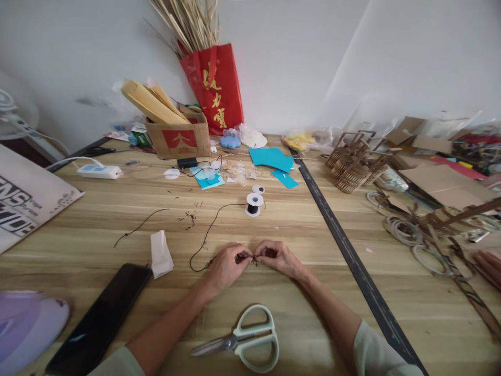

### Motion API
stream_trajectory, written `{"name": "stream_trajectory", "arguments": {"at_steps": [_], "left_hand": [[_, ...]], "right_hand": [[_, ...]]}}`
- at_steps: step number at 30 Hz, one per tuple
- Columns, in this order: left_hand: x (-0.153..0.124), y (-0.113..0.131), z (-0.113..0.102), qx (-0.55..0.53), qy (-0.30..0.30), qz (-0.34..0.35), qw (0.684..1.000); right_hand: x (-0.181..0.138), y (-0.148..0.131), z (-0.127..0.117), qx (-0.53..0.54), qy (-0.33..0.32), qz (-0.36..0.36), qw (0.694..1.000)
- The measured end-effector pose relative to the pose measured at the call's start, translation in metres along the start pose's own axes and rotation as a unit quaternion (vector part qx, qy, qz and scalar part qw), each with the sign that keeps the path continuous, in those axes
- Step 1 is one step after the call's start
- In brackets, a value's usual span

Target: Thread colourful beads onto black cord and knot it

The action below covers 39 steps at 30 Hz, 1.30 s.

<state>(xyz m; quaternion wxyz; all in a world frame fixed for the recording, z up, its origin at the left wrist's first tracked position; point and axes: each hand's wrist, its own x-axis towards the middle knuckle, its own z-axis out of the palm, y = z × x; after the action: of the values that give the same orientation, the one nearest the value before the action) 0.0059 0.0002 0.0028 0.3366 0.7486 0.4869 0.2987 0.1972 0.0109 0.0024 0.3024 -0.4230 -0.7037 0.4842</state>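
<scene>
My left hand (pixel 230 265) and my right hand (pixel 278 257) meet over the middle of the table, fingertips nearly touching. Both pinch a thin black cord (pixel 254 258), knotted or bunched between them; small details there are too fine to make out. From my left hand the cord loops away to a white spool (pixel 254 200) wound with black cord, standing upright beyond my hands. Scissors (pixel 250 342) with pale green handles lie on the table between my forearms, blades pointing left.
A black phone (pixel 99 318), a folded white tissue (pixel 160 254) and another cord piece (pixel 141 228) lie to the left. Blue paper (pixel 271 159), a cardboard box (pixel 180 138) and a red bag (pixel 215 89) stand or lie behind. Woven baskets (pixel 354 169) and another person's hand (pixel 489 266) are right.
</scene>
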Motion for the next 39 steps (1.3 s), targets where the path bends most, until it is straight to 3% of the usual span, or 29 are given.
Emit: {"name": "stream_trajectory", "arguments": {"at_steps": [39], "left_hand": [[-0.0001,-0.0003,0.0000,0.016,0.006,0.014,1.000]], "right_hand": [[0.0012,0.0025,0.0009,0.001,0.007,-0.001,1.000]]}}
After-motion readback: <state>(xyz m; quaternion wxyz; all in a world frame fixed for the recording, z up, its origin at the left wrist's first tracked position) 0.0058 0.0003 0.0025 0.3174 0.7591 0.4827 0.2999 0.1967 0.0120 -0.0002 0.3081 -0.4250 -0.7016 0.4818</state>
